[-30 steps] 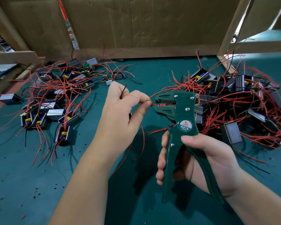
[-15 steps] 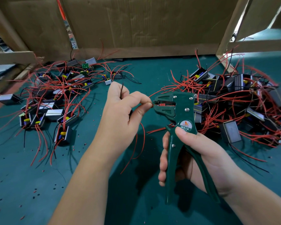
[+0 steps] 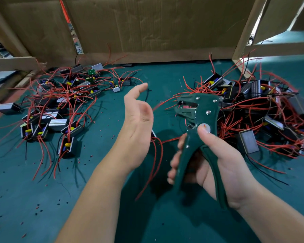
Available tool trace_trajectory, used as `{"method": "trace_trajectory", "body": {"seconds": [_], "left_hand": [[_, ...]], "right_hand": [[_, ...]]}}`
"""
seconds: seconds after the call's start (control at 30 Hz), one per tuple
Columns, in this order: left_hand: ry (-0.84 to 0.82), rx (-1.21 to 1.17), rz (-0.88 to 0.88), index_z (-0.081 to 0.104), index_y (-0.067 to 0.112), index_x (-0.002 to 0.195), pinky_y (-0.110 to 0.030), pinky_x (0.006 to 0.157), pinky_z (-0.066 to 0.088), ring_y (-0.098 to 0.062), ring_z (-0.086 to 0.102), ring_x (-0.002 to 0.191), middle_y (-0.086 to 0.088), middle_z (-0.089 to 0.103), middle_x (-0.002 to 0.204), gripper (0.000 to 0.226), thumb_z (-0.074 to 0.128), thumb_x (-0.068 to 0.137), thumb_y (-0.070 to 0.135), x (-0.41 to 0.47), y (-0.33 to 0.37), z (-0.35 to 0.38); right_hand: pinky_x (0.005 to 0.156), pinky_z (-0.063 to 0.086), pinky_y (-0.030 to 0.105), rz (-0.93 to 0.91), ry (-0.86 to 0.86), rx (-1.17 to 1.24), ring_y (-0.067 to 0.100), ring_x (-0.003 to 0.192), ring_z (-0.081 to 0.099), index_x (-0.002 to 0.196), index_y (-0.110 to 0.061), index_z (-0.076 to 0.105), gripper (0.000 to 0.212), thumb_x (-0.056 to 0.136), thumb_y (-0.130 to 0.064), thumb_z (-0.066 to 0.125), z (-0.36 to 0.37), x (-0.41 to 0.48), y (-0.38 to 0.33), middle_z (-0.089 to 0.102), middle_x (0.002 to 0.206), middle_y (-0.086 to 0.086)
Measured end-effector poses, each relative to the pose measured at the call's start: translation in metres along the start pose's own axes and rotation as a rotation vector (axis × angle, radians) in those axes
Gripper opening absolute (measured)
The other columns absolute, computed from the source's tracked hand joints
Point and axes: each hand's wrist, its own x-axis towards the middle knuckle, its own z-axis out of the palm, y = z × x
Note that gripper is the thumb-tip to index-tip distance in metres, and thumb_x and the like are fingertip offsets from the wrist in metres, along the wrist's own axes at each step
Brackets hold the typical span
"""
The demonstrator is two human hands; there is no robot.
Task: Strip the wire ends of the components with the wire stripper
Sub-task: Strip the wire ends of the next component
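Observation:
My right hand point(image 3: 221, 165) grips the handles of the green wire stripper point(image 3: 198, 120), thumb pressed on its round label, jaws pointing left. My left hand point(image 3: 137, 120) is held up open just left of the jaws, fingers straight, palm facing right, holding nothing. A small component point(image 3: 153, 134) peeks out behind the heel of that hand, most of it hidden. Its red wires point(image 3: 155, 158) trail down toward me. Whether it lies on the mat, I cannot tell.
A pile of boxy components with red and black wires point(image 3: 60, 106) covers the left of the green mat point(image 3: 112, 207); a denser pile point(image 3: 258, 113) lies at the right. Cardboard walls point(image 3: 147, 28) close the back. Bits of cut insulation point(image 3: 40, 210) dot the mat.
My left hand has let go of the red wire it pinched at the stripper's jaws and opened. The component and its wires now sit below that hand. The stripper has tilted a little.

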Motion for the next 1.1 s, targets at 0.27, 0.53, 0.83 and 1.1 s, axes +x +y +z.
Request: {"method": "trace_trajectory", "body": {"seconds": [0.27, 0.53, 0.83, 1.1], "left_hand": [[0.164, -0.498, -0.435, 0.04, 0.043, 0.121, -0.025, 0.052, 0.035, -0.029, 0.04, 0.078, -0.012, 0.048, 0.089, 0.061, 0.001, 0.083, 0.071, 0.02, 0.014, 0.016], [0.163, -0.439, -0.31, 0.047, 0.042, 0.107, -0.026, 0.053, 0.049, -0.015, 0.056, 0.069, 0.001, 0.062, 0.076, 0.063, -0.01, 0.09, 0.062, 0.021, -0.001, 0.011], [0.21, -0.05, -0.276, 0.033, 0.026, 0.145, -0.038, 0.108, 0.029, -0.016, 0.049, 0.113, -0.003, 0.058, 0.119, 0.084, -0.003, 0.085, 0.073, 0.011, -0.004, 0.001], [0.381, 0.963, -0.501, 0.048, 0.029, 0.135, -0.048, 0.116, 0.009, -0.036, 0.013, 0.142, -0.02, 0.024, 0.15, 0.05, 0.054, 0.086, 0.036, 0.007, -0.021, -0.045]], "right_hand": [[0.076, 0.05, 0.063, -0.016, -0.075, -0.142, 0.039, 0.07, 0.064, 0.111, -0.01, 0.069, 0.058, 0.065, -0.045, 0.068, 0.002, 0.003, 0.011, 0.062, 0.091, 0.026], [0.069, 0.053, 0.058, -0.081, -0.085, -0.127, 0.039, 0.065, 0.065, 0.104, -0.006, 0.069, 0.04, 0.071, -0.029, 0.069, -0.002, 0.006, 0.007, 0.064, 0.084, 0.022], [0.066, 0.055, 0.052, -0.258, -0.05, -0.336, 0.037, 0.07, 0.066, 0.107, -0.013, 0.069, 0.046, 0.066, -0.034, 0.07, -0.009, 0.005, -0.008, 0.07, 0.09, 0.014], [0.059, 0.055, 0.051, -0.527, 0.173, -0.239, 0.042, 0.072, 0.068, 0.096, -0.006, 0.053, 0.036, 0.071, -0.026, 0.07, -0.019, 0.011, -0.02, 0.054, 0.085, 0.026]]}}
